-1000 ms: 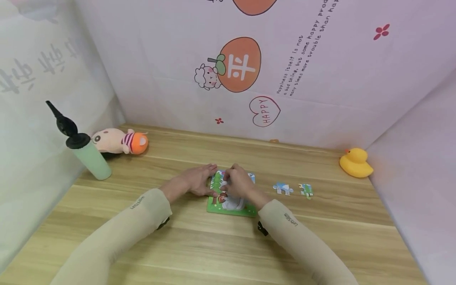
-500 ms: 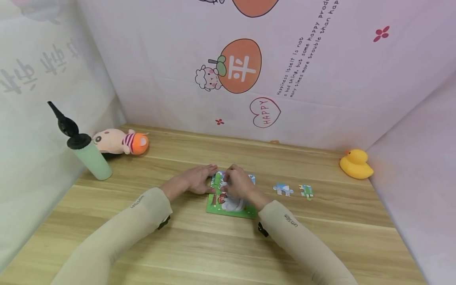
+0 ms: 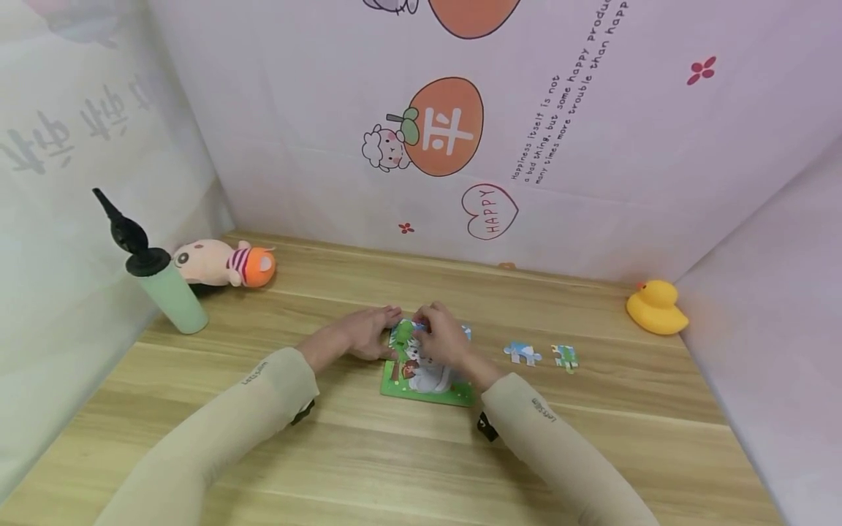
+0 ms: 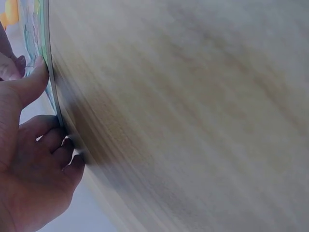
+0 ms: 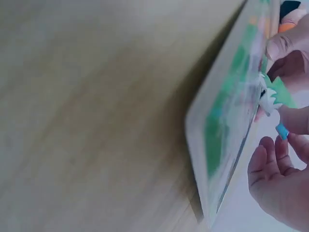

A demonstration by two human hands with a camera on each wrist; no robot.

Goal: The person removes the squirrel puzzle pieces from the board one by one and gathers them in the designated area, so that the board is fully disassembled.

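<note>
A picture puzzle point(image 3: 426, 397) with a green border lies mid-table, partly covered by both hands. My left hand point(image 3: 363, 333) rests along its left side, the thumb at the edge and the other fingers near the far left corner. In the left wrist view, the left thumb point(image 4: 36, 82) touches the puzzle's edge. Over the upper part of the puzzle, my right hand point(image 3: 444, 337) pinches a puzzle piece point(image 5: 282, 130), whose blue end shows between thumb and finger. Green and white parts point(image 5: 277, 94) also show there. To the right lie a blue loose piece point(image 3: 522, 353) and a green-and-blue loose piece point(image 3: 565, 356).
A pale green pump bottle point(image 3: 172, 296) with a black nozzle stands at the left, before a plush toy point(image 3: 220, 263). A yellow rubber duck point(image 3: 657, 307) sits at the back right. Printed cloth walls point(image 3: 316, 146) enclose the wooden table point(image 3: 368, 460) at the back and sides.
My right fingers have shifted slightly away from the puzzle's middle, uncovering a small white animal face in the picture. My left hand stays in place. The head view has tilted up slightly.
</note>
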